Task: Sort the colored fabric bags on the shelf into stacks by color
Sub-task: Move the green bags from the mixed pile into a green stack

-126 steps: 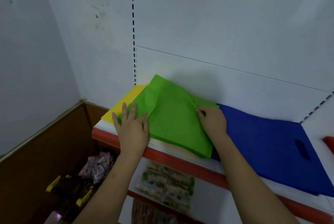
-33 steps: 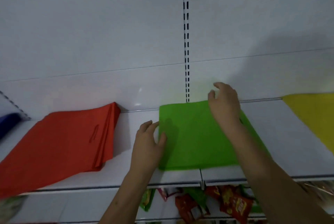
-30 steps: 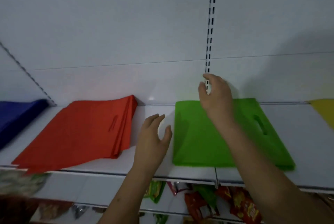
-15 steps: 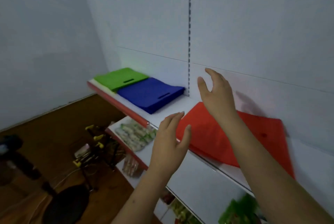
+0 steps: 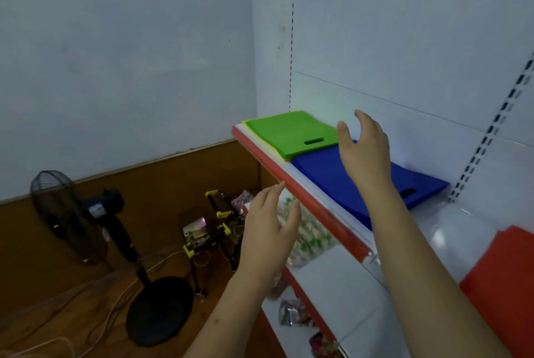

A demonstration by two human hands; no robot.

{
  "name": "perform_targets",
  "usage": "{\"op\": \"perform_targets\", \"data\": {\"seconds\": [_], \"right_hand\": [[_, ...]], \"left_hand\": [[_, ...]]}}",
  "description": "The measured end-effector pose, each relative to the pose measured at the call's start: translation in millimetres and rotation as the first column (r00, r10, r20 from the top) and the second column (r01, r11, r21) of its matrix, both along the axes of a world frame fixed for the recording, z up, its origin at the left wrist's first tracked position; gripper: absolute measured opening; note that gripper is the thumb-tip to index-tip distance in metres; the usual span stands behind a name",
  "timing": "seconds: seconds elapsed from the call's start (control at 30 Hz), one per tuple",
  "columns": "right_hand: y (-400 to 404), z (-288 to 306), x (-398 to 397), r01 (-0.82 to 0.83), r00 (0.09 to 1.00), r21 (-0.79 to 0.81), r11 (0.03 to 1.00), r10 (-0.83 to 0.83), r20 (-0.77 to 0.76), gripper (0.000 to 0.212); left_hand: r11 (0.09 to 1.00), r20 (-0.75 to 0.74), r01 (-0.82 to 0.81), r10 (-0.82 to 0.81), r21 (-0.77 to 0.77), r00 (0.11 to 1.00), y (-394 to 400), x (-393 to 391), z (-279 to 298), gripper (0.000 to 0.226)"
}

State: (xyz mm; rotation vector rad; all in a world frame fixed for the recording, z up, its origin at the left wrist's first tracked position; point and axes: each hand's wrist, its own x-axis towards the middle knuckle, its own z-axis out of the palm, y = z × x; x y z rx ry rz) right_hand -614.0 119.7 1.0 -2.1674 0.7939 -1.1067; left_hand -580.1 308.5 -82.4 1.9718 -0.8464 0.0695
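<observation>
A green fabric bag (image 5: pixel 286 130) lies flat at the far left end of the white shelf (image 5: pixel 450 230), on top of a yellow bag whose edge (image 5: pixel 249 128) just shows. A blue bag stack (image 5: pixel 326 175) lies beside it to the right. A red bag stack (image 5: pixel 502 282) sits at the near right. My right hand (image 5: pixel 364 149) hovers open above the blue stack, holding nothing. My left hand (image 5: pixel 270 236) is open in the air in front of the shelf's red front edge (image 5: pixel 303 192), also empty.
Lower shelves hold snack packets (image 5: pixel 306 236). On the wooden floor at left stand a black pedestal fan (image 5: pixel 83 218), a black and yellow device (image 5: pixel 208 230) and loose cables. White walls close the corner behind the shelf.
Both hands let go of the green bag laid beside the red stack. My view swung left to the shelf's end; both empty hands have moved toward the green and blue bags.
</observation>
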Motion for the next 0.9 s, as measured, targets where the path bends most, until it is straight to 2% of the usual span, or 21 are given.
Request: {"op": "perform_targets", "data": {"seconds": [0.2,0.33,0.57,0.63,0.7,0.83,0.9], "right_hand": [[-54.6,-24.6,107.0,0.074,0.997,0.050,0.996,-0.074,0.001,0.059],[-93.8,-34.7,177.2,0.133,0.991,0.107,0.985,-0.132,-0.025,0.062],[-150.1,-54.4,256.2,0.324,0.935,0.146,0.935,-0.293,-0.197,0.062],[-161.4,-68.5,263.8,0.390,0.898,0.148,0.909,-0.340,-0.280,0.060],[-169.7,-80.2,266.0,0.481,0.823,0.112,0.870,-0.403,-0.400,0.061],[-174.6,-99.6,268.2,0.590,0.692,0.088,0.803,-0.446,-0.568,0.086],[-175.2,-115.4,273.5,0.612,0.636,0.030,0.790,-0.470,-0.612,0.087]], "left_hand": [[0.999,0.016,-0.016,0.015,0.042,1.000,-37.9,118.3,-22.0,0.055],[0.996,0.065,0.031,-0.037,0.087,0.997,-80.6,197.4,-13.2,0.055],[0.984,0.156,0.034,-0.062,0.176,0.986,-147.7,335.0,-6.6,0.056],[0.981,0.166,0.043,-0.075,0.189,0.983,-163.3,369.1,-14.1,0.057],[0.975,0.194,0.040,-0.083,0.219,0.978,-178.9,400.3,-24.9,0.059],[0.927,0.201,0.030,-0.113,0.375,0.973,-210.3,449.1,-46.5,0.067],[0.898,0.198,0.055,-0.155,0.436,0.968,-221.1,463.6,-57.4,0.072]]}}
